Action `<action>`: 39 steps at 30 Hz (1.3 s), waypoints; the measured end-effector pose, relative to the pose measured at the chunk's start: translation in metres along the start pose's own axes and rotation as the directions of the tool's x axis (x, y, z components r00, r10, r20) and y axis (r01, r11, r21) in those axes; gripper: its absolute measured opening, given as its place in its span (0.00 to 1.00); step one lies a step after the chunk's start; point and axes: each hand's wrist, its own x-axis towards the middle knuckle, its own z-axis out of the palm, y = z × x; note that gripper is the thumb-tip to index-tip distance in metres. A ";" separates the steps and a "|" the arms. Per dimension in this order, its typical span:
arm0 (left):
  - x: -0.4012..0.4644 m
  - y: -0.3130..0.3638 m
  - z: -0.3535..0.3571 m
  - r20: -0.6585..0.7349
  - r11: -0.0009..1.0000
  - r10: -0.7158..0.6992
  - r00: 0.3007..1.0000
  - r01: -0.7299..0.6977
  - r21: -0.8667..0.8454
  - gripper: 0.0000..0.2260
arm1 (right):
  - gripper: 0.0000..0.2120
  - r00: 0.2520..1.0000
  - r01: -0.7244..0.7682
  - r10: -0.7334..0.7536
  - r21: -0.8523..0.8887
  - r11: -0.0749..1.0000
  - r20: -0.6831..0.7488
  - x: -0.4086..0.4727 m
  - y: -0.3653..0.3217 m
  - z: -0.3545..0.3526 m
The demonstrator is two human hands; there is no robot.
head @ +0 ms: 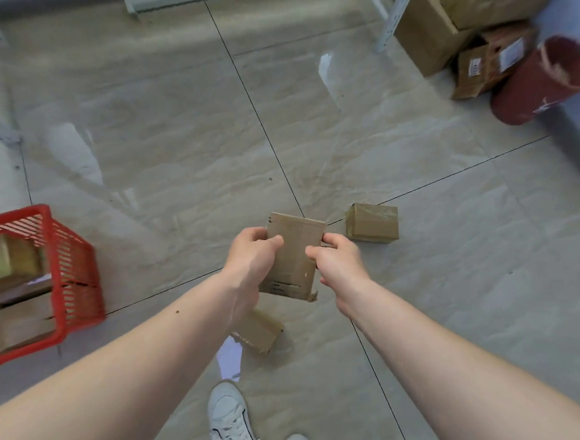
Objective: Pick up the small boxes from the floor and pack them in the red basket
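Observation:
A flat brown cardboard box (pixel 292 254) is held above the floor between both hands. My left hand (pixel 250 257) grips its left edge, thumb curled over the top face. My right hand (pixel 339 261) pinches its right edge. Two more small boxes lie on the tiled floor: a taped one (pixel 373 222) just right of my hands, and another (pixel 257 330) partly hidden under my left wrist. The red basket (pixel 75 265) stands at the left edge of view with several cardboard boxes inside it.
Large cardboard cartons (pixel 439 20) are stacked at the back right beside a white metal rack leg (pixel 392 13). A dark red cylinder (pixel 540 82) lies on its side near them. My white sneakers (pixel 234 426) stand at the bottom centre.

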 end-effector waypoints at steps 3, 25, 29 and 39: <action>-0.019 -0.023 -0.026 -0.076 0.996 0.075 0.994 -0.079 -0.041 0.12 | 0.17 0.998 0.040 -0.038 -0.061 0.997 0.043 -0.022 0.009 0.018; -0.100 -0.171 -0.414 -0.356 0.930 0.106 0.928 -0.220 -0.296 0.22 | 0.21 0.948 0.230 -0.152 -0.271 0.935 0.279 -0.210 0.081 0.371; -0.098 -0.191 -0.496 -0.409 0.937 0.097 0.907 -0.222 -0.269 0.24 | 0.20 0.945 0.249 -0.176 -0.258 0.934 0.274 -0.234 0.094 0.453; -0.049 -0.213 -0.612 -0.511 0.915 -0.003 0.859 -0.203 -0.348 0.17 | 0.23 0.867 0.314 -0.108 -0.365 0.876 0.486 -0.236 0.102 0.586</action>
